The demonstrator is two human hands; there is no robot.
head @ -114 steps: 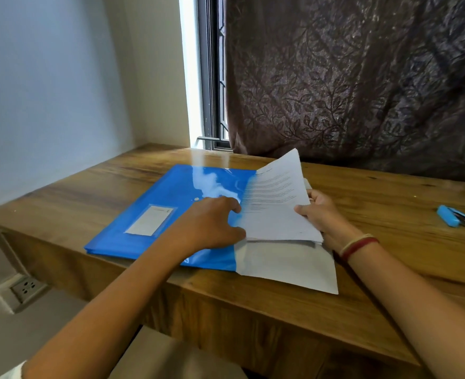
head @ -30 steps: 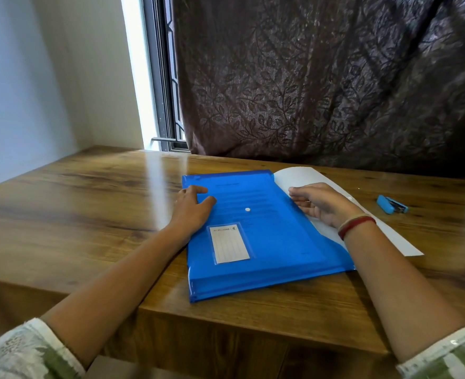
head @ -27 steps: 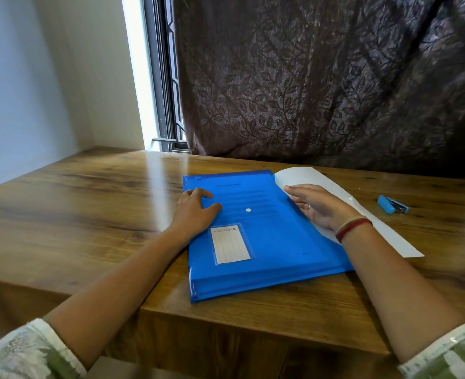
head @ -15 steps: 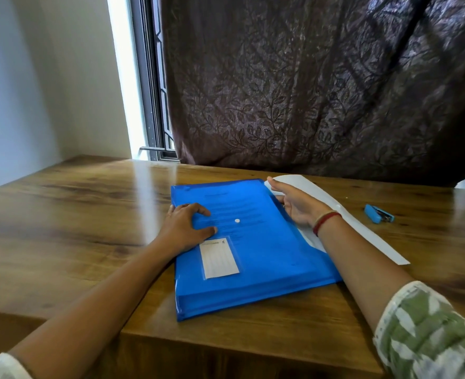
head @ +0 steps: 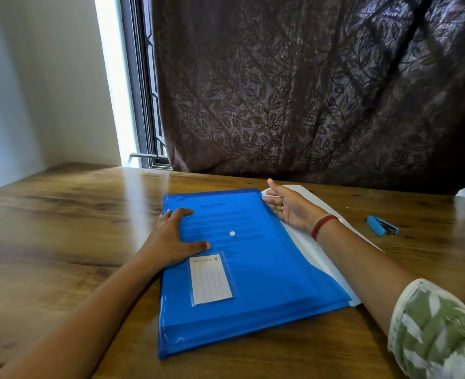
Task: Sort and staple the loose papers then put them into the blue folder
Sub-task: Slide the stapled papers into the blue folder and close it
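1. Since half a second ago my right hand (head: 290,207) has rolled from palm-down on the folder's far right corner to palm-up, with the fingers straight and spread and holding nothing. My left hand (head: 175,237) has stayed flat on the cover.
2. The left hand's fingers are extended and pressing the blue folder (head: 261,283) onto the wooden table (head: 61,228). It pins the folder rather than gripping it.
3. The folder lies lengthwise in front of me, its near end close to the table edge. The printed papers (head: 220,214) show faintly through the translucent cover, so they are inside.
4. Step in hand, as I judge it: filing is done and closing is what's left. I cannot see any staple from here.
5. A white panel (head: 318,253) sticks out along the right edge, under my right wrist. I cannot tell whether it is the folder's flap or a loose sheet.
6. Next move: if it is the flap, fold it over the cover and press it onto the white snap stud (head: 232,233), with the left hand holding the folder still. If it is a sheet, it goes inside first.
7. Look of the folder: glossy, thin plastic that flexes, with a clear label pocket (head: 210,279) near my left thumb. It will probably slide on the polished wood.
8. The blue stapler (head: 382,229) lies well apart to the right, untouched.
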